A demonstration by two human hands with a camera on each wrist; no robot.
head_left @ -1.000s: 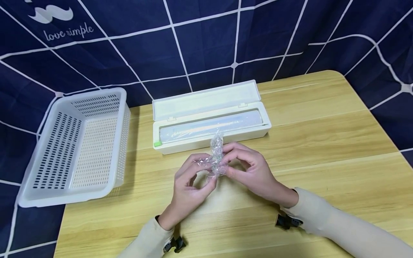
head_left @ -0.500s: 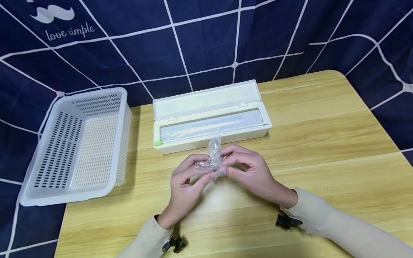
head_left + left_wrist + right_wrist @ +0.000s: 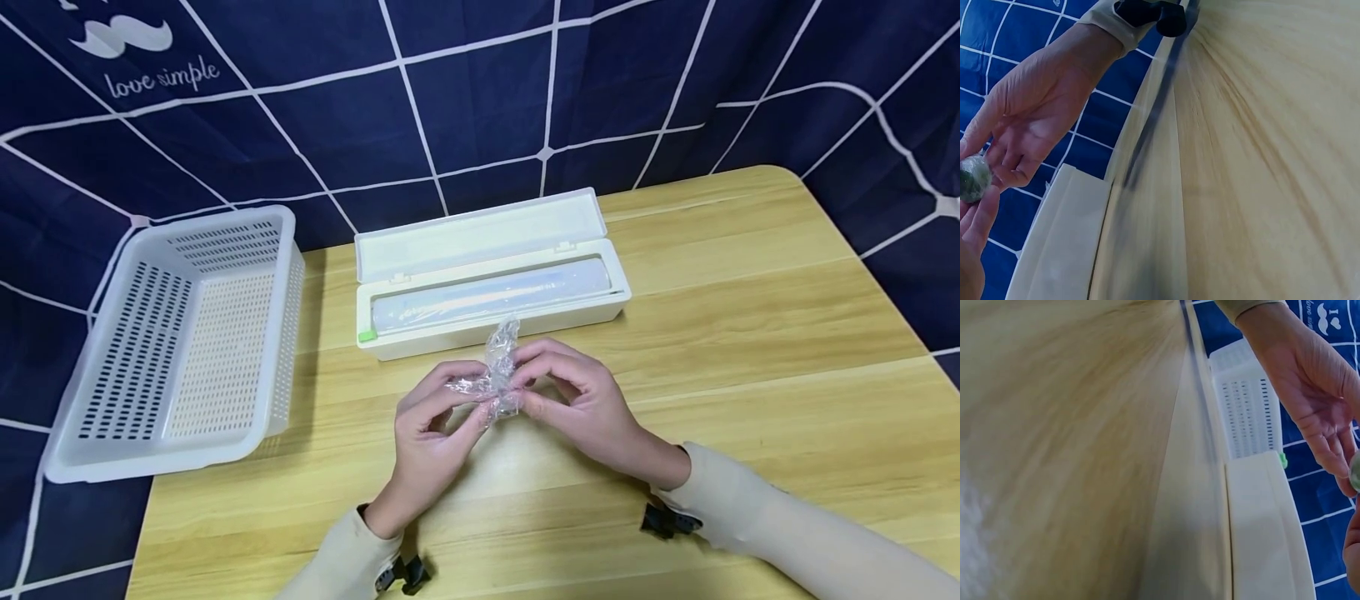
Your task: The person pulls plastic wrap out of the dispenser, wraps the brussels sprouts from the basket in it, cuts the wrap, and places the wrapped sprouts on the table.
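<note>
Between both hands, just in front of the white box, is a small bundle of crumpled clear cling film point(image 3: 501, 367). Wrapped inside it is a small round greenish thing point(image 3: 974, 178); its exact kind is hard to tell through the film. My left hand point(image 3: 435, 437) pinches the bundle from the left side between thumb and fingers. From the right, my right hand point(image 3: 577, 404) pinches it with thumb and fingertips. A twisted tail of film stands up above the fingers. Behind the hands a white cling film box point(image 3: 480, 337) has its lid raised, with a film roll point(image 3: 491, 293) inside.
A white perforated plastic basket point(image 3: 281, 350) stands at the left edge of the wooden table point(image 3: 750, 333). Behind the table hangs a dark blue cloth point(image 3: 480, 108) with white lines. On the box's left end sits a green slider point(image 3: 367, 335).
Both hands stay almost in place. The left fingers have closed in nearer to the right ones, and the film between them has been gathered and turned a little.
</note>
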